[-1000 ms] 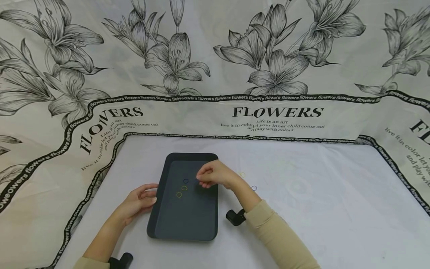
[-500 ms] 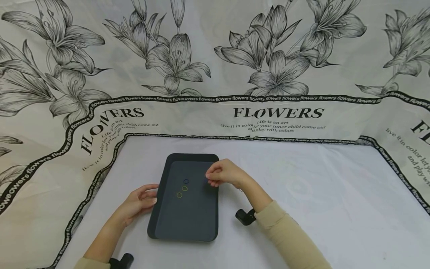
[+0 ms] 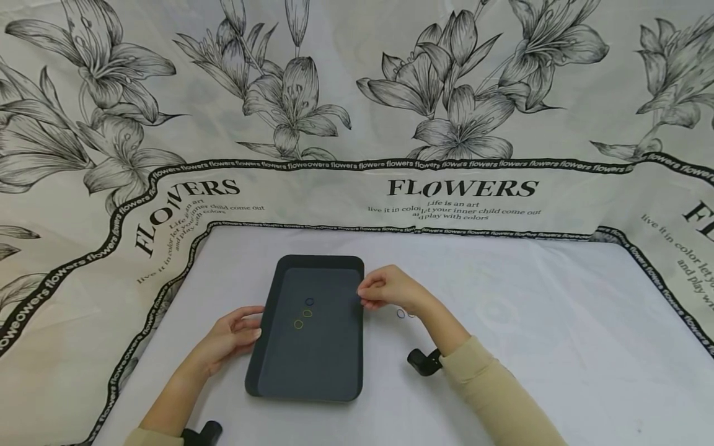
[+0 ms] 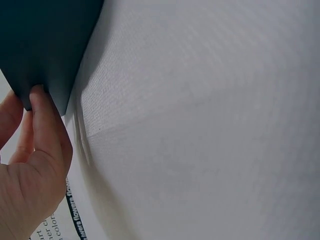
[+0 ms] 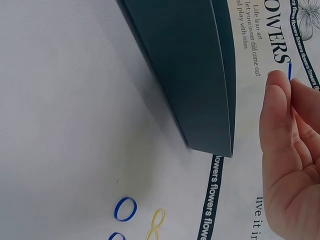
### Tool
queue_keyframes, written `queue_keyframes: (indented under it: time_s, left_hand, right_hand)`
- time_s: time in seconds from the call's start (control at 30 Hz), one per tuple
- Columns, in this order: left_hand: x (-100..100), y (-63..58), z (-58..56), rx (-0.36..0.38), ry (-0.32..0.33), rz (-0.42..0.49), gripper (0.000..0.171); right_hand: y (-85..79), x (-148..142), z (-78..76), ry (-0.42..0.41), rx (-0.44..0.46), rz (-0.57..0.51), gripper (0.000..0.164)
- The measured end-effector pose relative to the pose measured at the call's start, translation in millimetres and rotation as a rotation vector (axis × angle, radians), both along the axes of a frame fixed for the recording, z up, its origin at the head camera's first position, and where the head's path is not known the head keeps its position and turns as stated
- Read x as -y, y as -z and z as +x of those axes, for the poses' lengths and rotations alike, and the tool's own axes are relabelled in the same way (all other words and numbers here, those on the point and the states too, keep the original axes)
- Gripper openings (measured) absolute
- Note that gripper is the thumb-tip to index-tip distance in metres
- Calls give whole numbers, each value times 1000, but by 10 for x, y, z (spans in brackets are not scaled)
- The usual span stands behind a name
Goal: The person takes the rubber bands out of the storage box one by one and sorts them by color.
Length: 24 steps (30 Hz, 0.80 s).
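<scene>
My left hand (image 3: 231, 334) holds the left side wall of a dark grey tray (image 3: 304, 365), thumb and fingers about its edge. In the left wrist view the left fingers meet the tray's wall. My right hand (image 3: 393, 291) is beside the tray's right rim. Between its thumb and index finger it pinches a blue rubber band (image 5: 289, 71), which shows edge-on in the right wrist view. Inside the tray lie one blue rubber band (image 3: 309, 298) and two yellow rubber bands, one nearer (image 3: 298, 320) than the other.
Right of the tray, more rubber bands lie on the white cloth, among them a blue one (image 5: 135, 209) and a yellow pair (image 5: 154, 228) that touch or overlap. A flower-printed cloth (image 3: 457, 124) rises behind the table.
My right hand has moved right, from above the tray's inside to its right rim. The left hand and the tray stay in place.
</scene>
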State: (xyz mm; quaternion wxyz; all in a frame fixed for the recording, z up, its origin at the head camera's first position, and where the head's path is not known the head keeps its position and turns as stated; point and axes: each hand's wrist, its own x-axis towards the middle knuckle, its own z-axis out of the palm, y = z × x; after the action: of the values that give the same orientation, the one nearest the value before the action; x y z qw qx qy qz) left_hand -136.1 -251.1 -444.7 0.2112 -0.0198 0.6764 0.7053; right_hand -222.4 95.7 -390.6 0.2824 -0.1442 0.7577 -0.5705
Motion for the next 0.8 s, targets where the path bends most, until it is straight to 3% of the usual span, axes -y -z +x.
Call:
queue_keyframes:
  time_s: [0.8]
  left_hand:
    - [4, -9, 1, 2, 8, -6, 59]
  right_hand:
    - [44, -389, 44, 39, 2, 53, 21]
